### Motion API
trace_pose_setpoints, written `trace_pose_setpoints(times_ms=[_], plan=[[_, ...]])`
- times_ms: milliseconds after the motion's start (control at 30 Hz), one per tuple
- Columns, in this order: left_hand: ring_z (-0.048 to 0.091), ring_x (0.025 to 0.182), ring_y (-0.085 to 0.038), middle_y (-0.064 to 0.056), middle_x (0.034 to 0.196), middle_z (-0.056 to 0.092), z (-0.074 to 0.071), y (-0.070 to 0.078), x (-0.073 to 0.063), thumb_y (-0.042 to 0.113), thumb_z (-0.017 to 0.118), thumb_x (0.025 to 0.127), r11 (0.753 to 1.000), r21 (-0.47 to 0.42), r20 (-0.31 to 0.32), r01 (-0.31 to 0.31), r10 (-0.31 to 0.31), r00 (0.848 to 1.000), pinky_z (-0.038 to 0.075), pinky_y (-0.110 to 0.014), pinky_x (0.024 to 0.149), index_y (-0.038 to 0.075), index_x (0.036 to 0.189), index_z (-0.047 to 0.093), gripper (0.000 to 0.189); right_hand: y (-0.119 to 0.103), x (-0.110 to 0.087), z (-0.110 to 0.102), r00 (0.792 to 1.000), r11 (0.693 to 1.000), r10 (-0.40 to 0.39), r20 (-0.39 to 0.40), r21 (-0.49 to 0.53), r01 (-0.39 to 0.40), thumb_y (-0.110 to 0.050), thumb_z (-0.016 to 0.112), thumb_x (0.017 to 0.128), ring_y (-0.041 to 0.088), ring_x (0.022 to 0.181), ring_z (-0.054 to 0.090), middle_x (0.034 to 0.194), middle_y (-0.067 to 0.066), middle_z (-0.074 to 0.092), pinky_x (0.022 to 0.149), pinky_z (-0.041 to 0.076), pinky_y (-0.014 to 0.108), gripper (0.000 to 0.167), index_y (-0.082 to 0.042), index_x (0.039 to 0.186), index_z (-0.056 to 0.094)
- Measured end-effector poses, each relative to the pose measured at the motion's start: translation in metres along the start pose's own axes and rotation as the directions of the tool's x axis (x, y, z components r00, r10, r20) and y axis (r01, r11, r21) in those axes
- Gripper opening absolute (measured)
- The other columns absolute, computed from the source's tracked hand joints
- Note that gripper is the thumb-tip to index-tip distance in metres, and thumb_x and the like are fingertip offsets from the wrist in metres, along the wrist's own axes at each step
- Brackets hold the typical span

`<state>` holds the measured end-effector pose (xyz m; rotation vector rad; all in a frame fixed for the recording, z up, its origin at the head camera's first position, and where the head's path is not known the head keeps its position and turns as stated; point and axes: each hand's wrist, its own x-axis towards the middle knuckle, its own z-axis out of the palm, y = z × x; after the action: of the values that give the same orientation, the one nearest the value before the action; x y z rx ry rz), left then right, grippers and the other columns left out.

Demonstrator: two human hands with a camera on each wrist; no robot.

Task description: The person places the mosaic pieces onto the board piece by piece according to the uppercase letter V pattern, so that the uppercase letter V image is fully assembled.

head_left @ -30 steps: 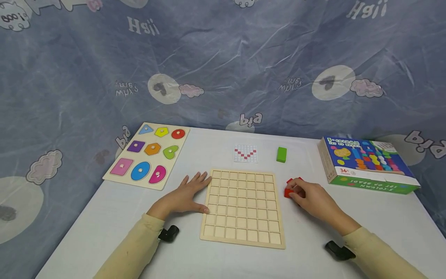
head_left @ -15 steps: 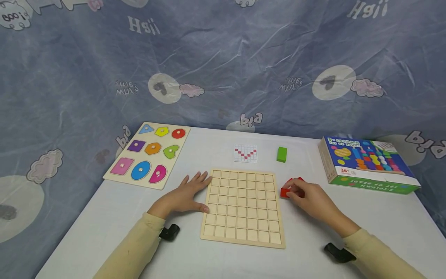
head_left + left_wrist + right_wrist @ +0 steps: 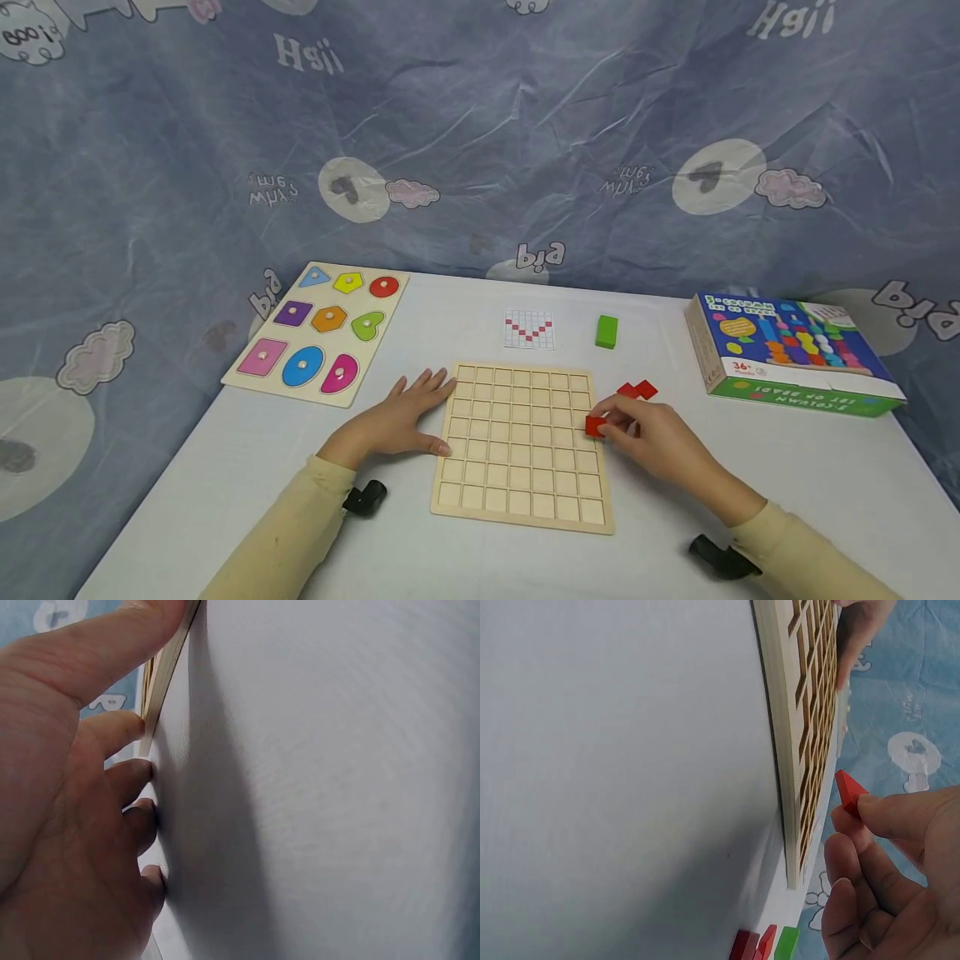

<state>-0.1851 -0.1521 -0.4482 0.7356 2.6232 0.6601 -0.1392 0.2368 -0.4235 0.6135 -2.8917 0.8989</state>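
My right hand (image 3: pixel 652 435) pinches a small red square tile (image 3: pixel 595 426) between thumb and fingertips, over the right border of a wooden grid board (image 3: pixel 530 527). In the right wrist view the tile (image 3: pixel 850 792) shows edge-on, raised above the board's side. My left hand (image 3: pixel 392 423) lies spread at the board's left edge, thumb and index finger touching the frame. The left wrist view has its fingertips down on the white cloth, thumb at the wooden edge (image 3: pixel 172 675). More red tiles (image 3: pixel 637 390) lie on the table just beyond my right hand.
Behind the board are a small card (image 3: pixel 529 330) with a red V pattern on a grid and a green block (image 3: pixel 607 332). A shape puzzle board (image 3: pixel 300 352) stands back left. At the right is a bead-set box (image 3: pixel 795 354). A printed blue cloth (image 3: pixel 480 125) hangs behind the table.
My right hand has drawn one red tile leftward from the group and lifted it to the board's right edge, uncovering the tiles behind. The left hand stays in place.
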Motion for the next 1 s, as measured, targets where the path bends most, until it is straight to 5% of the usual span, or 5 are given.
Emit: trace_pose_setpoints(times_ms=[1000], plan=[[0.003, 0.157, -0.029, -0.007, 0.17, 0.015, 0.0, 0.0, 0.001, 0.048, 0.086, 0.078, 1.0, 0.015, -0.003, 0.006, -0.006, 1.0, -0.002, -0.054, 0.125, 0.016, 0.162, 0.027, 0.107, -0.045, -0.002, 0.049, 0.993, 0.981, -0.047, 0.111, 0.195, 0.025, -0.012, 0.076, 0.091, 0.003, 0.069, 0.056, 0.078, -0.016, 0.063, 0.062, 0.051, 0.021, 0.017, -0.025, 0.101, 0.072]])
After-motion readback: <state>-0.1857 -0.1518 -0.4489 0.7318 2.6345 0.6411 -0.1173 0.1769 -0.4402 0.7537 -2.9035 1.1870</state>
